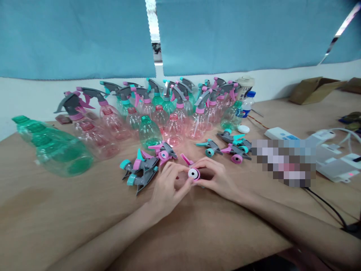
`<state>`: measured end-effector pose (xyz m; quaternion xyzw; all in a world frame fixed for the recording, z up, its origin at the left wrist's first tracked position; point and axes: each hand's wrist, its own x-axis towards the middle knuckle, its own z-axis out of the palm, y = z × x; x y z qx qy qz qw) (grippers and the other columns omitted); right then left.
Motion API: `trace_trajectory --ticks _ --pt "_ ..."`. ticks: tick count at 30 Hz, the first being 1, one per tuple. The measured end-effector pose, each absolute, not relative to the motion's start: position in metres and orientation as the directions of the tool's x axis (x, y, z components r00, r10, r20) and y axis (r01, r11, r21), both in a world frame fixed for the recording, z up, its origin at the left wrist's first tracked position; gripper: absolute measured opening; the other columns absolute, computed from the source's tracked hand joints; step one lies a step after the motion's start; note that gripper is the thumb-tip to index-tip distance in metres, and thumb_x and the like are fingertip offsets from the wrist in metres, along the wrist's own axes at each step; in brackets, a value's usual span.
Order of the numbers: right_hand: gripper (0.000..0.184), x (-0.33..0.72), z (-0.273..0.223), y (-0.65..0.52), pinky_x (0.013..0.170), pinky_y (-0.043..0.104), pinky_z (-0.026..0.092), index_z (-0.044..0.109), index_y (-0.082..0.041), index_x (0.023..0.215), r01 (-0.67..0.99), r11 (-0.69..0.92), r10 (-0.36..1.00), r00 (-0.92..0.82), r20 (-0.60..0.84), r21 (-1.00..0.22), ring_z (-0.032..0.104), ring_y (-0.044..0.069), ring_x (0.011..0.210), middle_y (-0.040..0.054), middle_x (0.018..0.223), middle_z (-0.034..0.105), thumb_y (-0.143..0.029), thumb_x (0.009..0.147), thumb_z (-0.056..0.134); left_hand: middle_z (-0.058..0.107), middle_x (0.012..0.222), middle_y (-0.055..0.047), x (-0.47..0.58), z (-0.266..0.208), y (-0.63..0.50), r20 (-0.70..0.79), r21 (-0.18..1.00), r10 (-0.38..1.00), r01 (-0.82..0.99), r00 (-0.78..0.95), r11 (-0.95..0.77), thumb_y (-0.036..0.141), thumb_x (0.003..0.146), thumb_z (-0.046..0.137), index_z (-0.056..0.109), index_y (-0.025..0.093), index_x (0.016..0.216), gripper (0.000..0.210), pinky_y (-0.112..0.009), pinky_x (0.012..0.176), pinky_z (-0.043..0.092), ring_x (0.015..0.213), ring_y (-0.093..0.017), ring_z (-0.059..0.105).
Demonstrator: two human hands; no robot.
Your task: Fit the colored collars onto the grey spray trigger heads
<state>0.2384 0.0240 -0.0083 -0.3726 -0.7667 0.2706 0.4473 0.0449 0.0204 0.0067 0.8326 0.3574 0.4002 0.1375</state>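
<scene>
Both hands meet over the table around a pink-collared trigger spray head (197,172), its collar opening turned toward me. A white washer (193,173) with a dark centre hole sits at that opening, slightly off to the left. The thumb and index finger of my left hand (168,184) pinch the washer's edge. My right hand (218,178) is closed around the spray head from the right, hiding most of its body. Just left of my hands lie several loose spray heads (141,171) with teal and pink collars. More loose spray heads (235,146) lie beyond my right hand.
Pink and green bottles (175,128), many topped with spray heads, stand along the back. Green bottles (67,150) lie at the left. To the right are a Pepsi bottle (246,105), a white lid (243,129), a power strip (282,135) with cables and a cardboard box (313,90).
</scene>
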Motion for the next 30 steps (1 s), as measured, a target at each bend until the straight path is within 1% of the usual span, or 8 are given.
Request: trace_trajectory --ticks 5,7,10,14,20,26,30 --pt "0.026 0.2381 -0.0091 0.0239 0.081 0.031 0.049 0.063 -0.023 0.099 0.326 0.580 0.811 -0.313 0.494 -0.746 0.062 0.018 0.093 0.0036 0.097 0.066 -0.031 0.075 0.073 0.063 0.100 -0.005 0.0457 0.0071 0.0195 0.618 0.454 0.630 0.441 0.471 -0.774 0.018 0.086 0.059 0.055 0.019 0.104 0.019 -0.036 0.084 0.045 0.095 -0.020 0.053" --pt "0.027 0.2382 -0.0092 0.0240 0.082 0.032 0.050 0.063 -0.023 0.099 0.330 0.582 0.810 -0.313 0.496 -0.743 0.062 0.018 0.093 0.0038 0.097 0.066 -0.031 0.076 0.072 0.062 0.102 -0.006 0.0455 0.0076 0.0192 0.622 0.448 0.631 0.450 0.464 -0.772 0.018 0.086 0.058 0.055 0.020 0.105 0.019 -0.037 0.086 0.045 0.097 -0.021 0.053" --pt "0.026 0.2388 -0.0100 0.0245 0.082 0.033 0.050 0.063 -0.024 0.099 0.343 0.583 0.810 -0.314 0.496 -0.736 0.062 0.019 0.093 0.0041 0.097 0.066 -0.032 0.076 0.071 0.061 0.102 -0.006 0.0451 0.0085 0.0192 0.580 0.453 0.654 0.475 0.485 -0.754 0.021 0.086 0.057 0.057 0.020 0.104 0.017 -0.039 0.087 0.044 0.098 -0.022 0.053" --pt "0.025 0.2395 -0.0106 0.0246 0.081 0.033 0.051 0.063 -0.023 0.100 0.336 0.585 0.808 -0.318 0.495 -0.738 0.062 0.018 0.093 0.0041 0.097 0.065 -0.031 0.078 0.070 0.058 0.105 -0.007 0.0448 0.0082 0.0190 0.545 0.468 0.660 0.465 0.517 -0.752 0.022 0.087 0.057 0.057 0.020 0.105 0.019 -0.039 0.088 0.045 0.100 -0.023 0.052" --pt "0.024 0.2385 -0.0082 0.0239 0.081 0.033 0.051 0.063 -0.024 0.099 0.334 0.583 0.809 -0.323 0.491 -0.741 0.062 0.019 0.093 0.0041 0.096 0.066 -0.032 0.078 0.070 0.057 0.103 -0.007 0.0443 0.0078 0.0169 0.567 0.464 0.651 0.457 0.505 -0.758 0.022 0.088 0.054 0.056 0.021 0.106 0.018 -0.038 0.086 0.046 0.099 -0.022 0.053" --pt "0.022 0.2388 -0.0106 0.0242 0.081 0.033 0.051 0.063 -0.023 0.099 0.327 0.579 0.811 -0.321 0.489 -0.747 0.062 0.019 0.093 0.0041 0.097 0.065 -0.028 0.078 0.070 0.062 0.100 -0.007 0.0449 0.0095 0.0166 0.607 0.406 0.585 0.423 0.537 -0.810 0.017 0.087 0.055 0.057 0.019 0.100 0.014 -0.036 0.082 0.047 0.094 -0.021 0.054" --pt "0.022 0.2391 -0.0113 0.0245 0.081 0.033 0.051 0.062 -0.023 0.099 0.335 0.589 0.805 -0.330 0.494 -0.735 0.062 0.019 0.093 0.0043 0.096 0.066 -0.027 0.078 0.069 0.065 0.098 -0.006 0.0459 0.0095 0.0162 0.592 0.396 0.585 0.432 0.554 -0.810 0.018 0.087 0.055 0.058 0.020 0.098 0.012 -0.037 0.081 0.048 0.091 -0.021 0.055"
